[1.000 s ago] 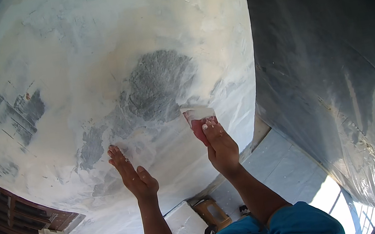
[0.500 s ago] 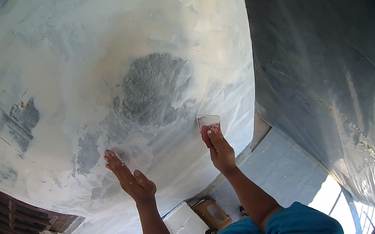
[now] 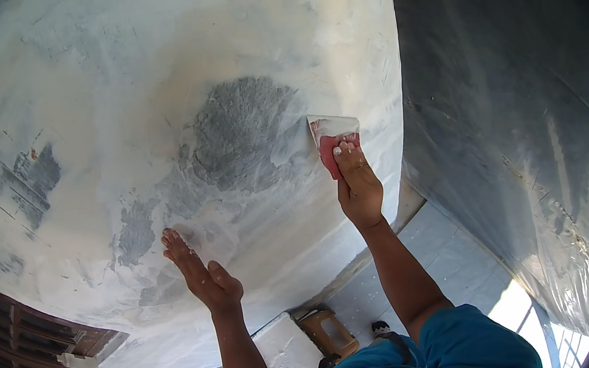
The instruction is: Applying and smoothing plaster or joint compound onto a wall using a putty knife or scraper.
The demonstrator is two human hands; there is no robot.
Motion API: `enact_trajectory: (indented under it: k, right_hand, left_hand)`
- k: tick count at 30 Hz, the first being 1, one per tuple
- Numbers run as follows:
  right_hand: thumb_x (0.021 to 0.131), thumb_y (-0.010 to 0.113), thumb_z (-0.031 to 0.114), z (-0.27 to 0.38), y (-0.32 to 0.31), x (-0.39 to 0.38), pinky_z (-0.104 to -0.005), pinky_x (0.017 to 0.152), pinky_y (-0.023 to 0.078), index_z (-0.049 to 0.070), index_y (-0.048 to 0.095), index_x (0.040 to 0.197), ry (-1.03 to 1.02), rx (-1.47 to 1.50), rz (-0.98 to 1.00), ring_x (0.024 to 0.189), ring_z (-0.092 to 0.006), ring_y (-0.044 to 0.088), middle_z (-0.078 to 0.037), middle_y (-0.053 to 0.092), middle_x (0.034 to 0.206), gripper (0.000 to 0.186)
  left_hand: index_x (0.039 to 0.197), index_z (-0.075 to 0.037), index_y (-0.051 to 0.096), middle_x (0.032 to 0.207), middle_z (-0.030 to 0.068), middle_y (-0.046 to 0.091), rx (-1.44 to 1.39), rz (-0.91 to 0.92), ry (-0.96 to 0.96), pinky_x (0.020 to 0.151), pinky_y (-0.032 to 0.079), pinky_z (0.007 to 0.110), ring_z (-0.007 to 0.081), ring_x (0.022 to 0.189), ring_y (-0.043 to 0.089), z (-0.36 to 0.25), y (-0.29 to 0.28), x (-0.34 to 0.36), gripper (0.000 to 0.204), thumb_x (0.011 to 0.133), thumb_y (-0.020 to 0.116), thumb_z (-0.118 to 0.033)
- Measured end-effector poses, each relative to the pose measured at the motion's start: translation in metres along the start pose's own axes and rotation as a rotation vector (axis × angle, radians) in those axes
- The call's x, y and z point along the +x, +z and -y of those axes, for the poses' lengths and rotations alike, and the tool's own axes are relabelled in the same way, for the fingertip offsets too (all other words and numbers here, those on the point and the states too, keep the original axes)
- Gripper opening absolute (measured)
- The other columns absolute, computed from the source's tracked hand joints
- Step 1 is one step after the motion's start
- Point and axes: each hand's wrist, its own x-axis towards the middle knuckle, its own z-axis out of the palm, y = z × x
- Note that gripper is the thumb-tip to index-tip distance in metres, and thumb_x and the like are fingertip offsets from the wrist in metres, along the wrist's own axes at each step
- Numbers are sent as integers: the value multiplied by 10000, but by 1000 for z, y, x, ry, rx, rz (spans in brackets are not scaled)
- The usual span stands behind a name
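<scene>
Right hand risen; fingers grip putty knife above them; left hand open.

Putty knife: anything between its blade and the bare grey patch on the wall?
Nothing visible. The right hand holds the putty knife flat against the wall, its blade at the right edge of the grey patch. The left hand is lower down, clear of it.

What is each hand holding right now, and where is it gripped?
The right hand holds a putty knife by its red handle, blade against the wall. The left hand holds nothing; it is open-palmed near the wall.
</scene>
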Motion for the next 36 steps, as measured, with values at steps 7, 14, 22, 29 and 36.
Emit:
enact_trajectory:
  k: [7,14,22,29,36]
  right_hand:
    - [832,625,-82,64,-14,-108,-454,1061,490,27,665,1220,80,223,298,1168,-339,644,-173,682,1200,404]
    - [816,602,-103,46,-16,5,-447,1044,500,-16,667,1208,21,53,2,1157,-356,644,-200,676,1214,408]
    - [836,652,8,89,60,-74,-420,1015,516,-4,585,1325,-64,-53,172,1183,-365,622,-209,647,1252,494]
    - [842,651,7,137,-8,-156,-377,919,570,5,595,1285,87,367,567,1045,-323,690,-136,692,1188,447]
    - [850,568,-49,135,-58,-202,-334,794,599,-48,602,1190,1434,777,296,901,-230,705,-117,690,1089,341]
  left_hand:
    - [1501,95,297,1562,288,315,14,-8,-10,1209,118,568,441,1492,219,-2,1,2,606,1038,264,-294]
    - [1499,96,299,1561,289,318,-3,-13,4,1210,117,565,442,1491,221,3,0,0,605,1035,265,-290]
    - [1500,99,288,1564,288,313,-40,-36,50,1211,115,565,450,1489,219,-4,10,0,609,1035,268,-293]
    - [1500,97,289,1564,287,313,-49,-30,87,1212,112,561,447,1489,223,0,-7,-3,599,1025,279,-267]
    - [1488,78,340,1558,255,349,-116,79,60,1215,128,550,411,1488,257,18,-47,-42,584,997,334,-238]
